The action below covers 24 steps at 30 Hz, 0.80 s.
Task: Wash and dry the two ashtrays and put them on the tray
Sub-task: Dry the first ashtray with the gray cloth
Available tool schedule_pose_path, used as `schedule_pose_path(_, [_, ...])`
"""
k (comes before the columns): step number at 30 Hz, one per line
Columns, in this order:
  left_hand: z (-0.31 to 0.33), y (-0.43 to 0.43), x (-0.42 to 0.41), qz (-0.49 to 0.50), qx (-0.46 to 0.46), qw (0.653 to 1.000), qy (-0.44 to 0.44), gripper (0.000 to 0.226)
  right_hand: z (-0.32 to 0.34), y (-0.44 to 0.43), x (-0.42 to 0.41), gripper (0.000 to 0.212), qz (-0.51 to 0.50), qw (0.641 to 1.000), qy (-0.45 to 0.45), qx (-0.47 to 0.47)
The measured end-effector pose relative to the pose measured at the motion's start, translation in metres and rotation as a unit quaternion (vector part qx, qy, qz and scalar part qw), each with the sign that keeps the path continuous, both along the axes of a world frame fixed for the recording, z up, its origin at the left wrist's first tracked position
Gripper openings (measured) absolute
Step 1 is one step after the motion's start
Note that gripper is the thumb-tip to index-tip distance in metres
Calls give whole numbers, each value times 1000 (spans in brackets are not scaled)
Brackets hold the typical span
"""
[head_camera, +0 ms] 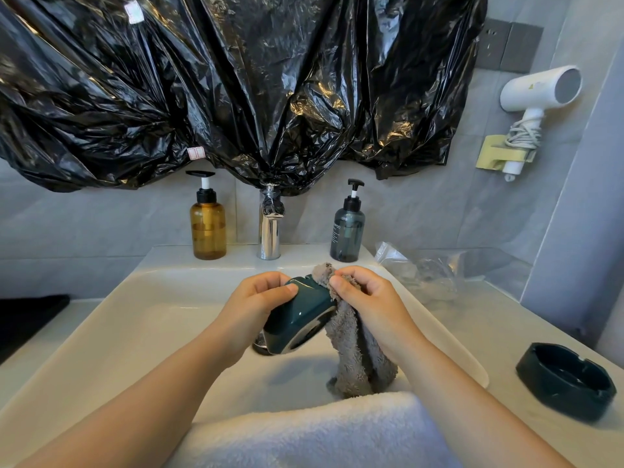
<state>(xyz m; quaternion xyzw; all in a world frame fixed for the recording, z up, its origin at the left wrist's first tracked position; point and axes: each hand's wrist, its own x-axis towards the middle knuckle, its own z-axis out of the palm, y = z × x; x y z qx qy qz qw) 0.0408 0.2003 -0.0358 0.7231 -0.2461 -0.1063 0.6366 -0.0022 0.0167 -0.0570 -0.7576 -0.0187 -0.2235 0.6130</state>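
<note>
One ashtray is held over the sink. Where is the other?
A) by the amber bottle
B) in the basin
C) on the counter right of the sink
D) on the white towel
C: the second ashtray sits on the counter right of the sink; the left hand grips the first ashtray, the right hand a grey cloth.
</note>
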Motion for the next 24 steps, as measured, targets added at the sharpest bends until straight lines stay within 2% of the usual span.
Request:
schedule_pose_path(2, [-1,0,-1,-4,8,1000,-10,23,0,1,3,11,-2,1000,17,10])
schedule_pose_path(6, [2,2,-2,-13,-12,1000,-12,20,-1,0,8,32,49,983,121,126])
schedule_pose_path(8, [4,2,-1,-17,-13,1000,-7,20,-2,-2,8,34,64,978,131,151])
schedule_pose_path(13, [-2,-2,2,-31,49,998,27,20,-3,1,4,19,22,990,113,83])
schedule_pose_path(16, [-4,-2,2,-47,86,993,63,23,0,4,0,18,38,989,128,59])
schedule_pose_path(24, [-5,-1,6,-70,84,983,145,26,-1,7,-2,19,53,988,143,23])
